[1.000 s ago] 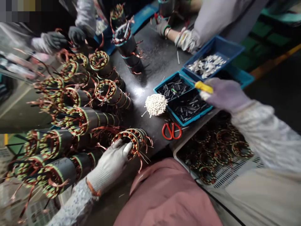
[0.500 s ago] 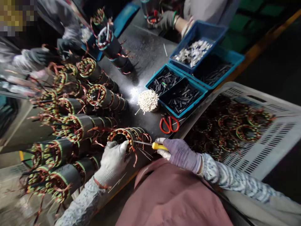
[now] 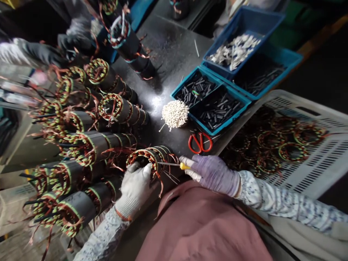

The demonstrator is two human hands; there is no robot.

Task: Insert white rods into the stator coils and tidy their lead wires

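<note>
A wound motor stator (image 3: 159, 154) with copper wires and pale green slot liners lies on its side at the table's front. My left hand (image 3: 136, 185), in a white knit glove, grips its near rim, thumb on the edge and fingers partly hidden inside. My right hand (image 3: 210, 174), in a purplish glove with pale fingertips, is closed around a screwdriver (image 3: 185, 166) with a yellow handle. The thin metal shaft points left, its tip at the stator's rim close to my left thumb. Beyond my right hand lie red-handled scissors (image 3: 200, 143).
Stators (image 3: 89, 146) crowd the left side. A bundle of white sticks (image 3: 175, 114) stands mid-table, beside blue bins (image 3: 217, 128) of black tubes and white pieces. A white crate (image 3: 323, 163) at right holds more stators. A co-worker's gloved hand (image 3: 40, 52) is at upper left.
The view has shifted slightly, moving most things rightward. My right hand covers more of the screwdriver's yellow handle. The co-worker's hand at the top has left the view.
</note>
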